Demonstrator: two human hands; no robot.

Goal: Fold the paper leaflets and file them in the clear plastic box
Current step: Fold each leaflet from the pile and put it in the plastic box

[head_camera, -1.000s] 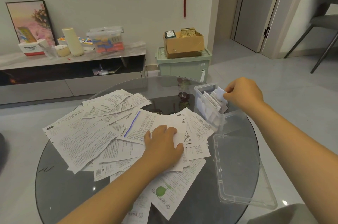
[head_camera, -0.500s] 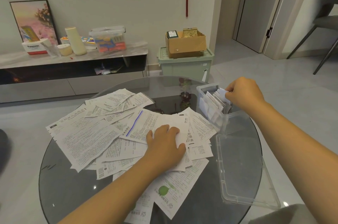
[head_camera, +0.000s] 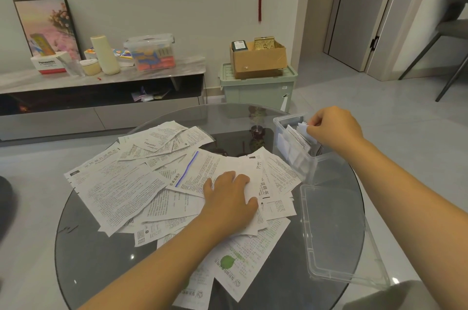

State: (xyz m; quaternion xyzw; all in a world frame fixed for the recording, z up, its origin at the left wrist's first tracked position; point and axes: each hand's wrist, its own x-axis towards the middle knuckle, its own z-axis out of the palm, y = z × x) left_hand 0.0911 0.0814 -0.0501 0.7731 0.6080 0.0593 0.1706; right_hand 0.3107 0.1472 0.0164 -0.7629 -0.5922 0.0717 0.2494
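The right hand (head_camera: 334, 128) pinches a folded leaflet (head_camera: 305, 129) at the top of the clear plastic box (head_camera: 293, 150), seemingly among others filed there. The left hand (head_camera: 231, 198) lies flat, fingers spread, on loose leaflets (head_camera: 121, 188) covering the glass surface (head_camera: 101, 259).

We see white leaflets (head_camera: 121, 188) printed in dense black text; one (head_camera: 195, 170) carries a blue stripe, another (head_camera: 243, 259) at the surface's near edge a green leaf. The surface (head_camera: 96, 266) is dark smoked glass, the box (head_camera: 329, 167) clear.
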